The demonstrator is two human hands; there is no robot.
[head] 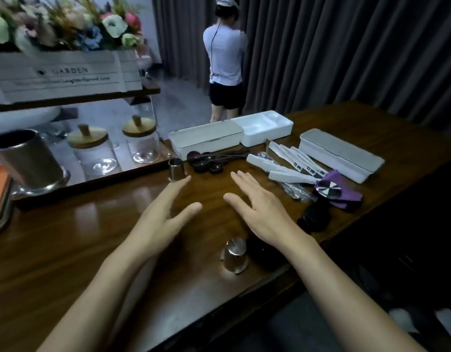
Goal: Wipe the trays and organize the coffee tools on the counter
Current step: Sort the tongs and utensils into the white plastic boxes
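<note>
Wooden counter (66,250) under left hand (166,214) and right hand (260,212), both empty, fingers wide.

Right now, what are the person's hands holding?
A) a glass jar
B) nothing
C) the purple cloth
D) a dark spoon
B: the left hand and right hand are both spread with straight fingers over the counter, gripping nothing; the purple cloth lies apart at the right.
</note>
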